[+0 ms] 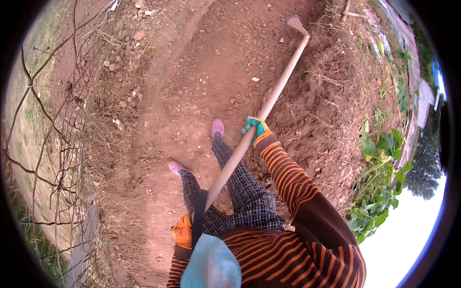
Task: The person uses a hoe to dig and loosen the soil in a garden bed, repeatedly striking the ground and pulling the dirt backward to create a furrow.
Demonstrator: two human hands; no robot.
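A hoe with a long pale wooden handle point(275, 93) slants across the view, from my waist up to the upper right. Its metal blade point(296, 23) lies close to the reddish soil at the far end. My right hand point(256, 130), in a teal and orange work glove, is wrapped around the middle of the handle. Near the handle's rear end is my left hand point(182, 231), its orange glove back facing up and its fingers curled. A dark strap point(200, 216) partly covers that grip. Below it hangs a light blue cloth item point(212, 261), close to the camera.
A rusty wire mesh fence point(30, 86) runs along the left. My pink shoes point(218, 126) stand on a bare dirt path point(173, 118). On the right rises a loose soil bank point(335, 97) with dry roots and leafy green plants point(374, 212). Small stones dot the ground.
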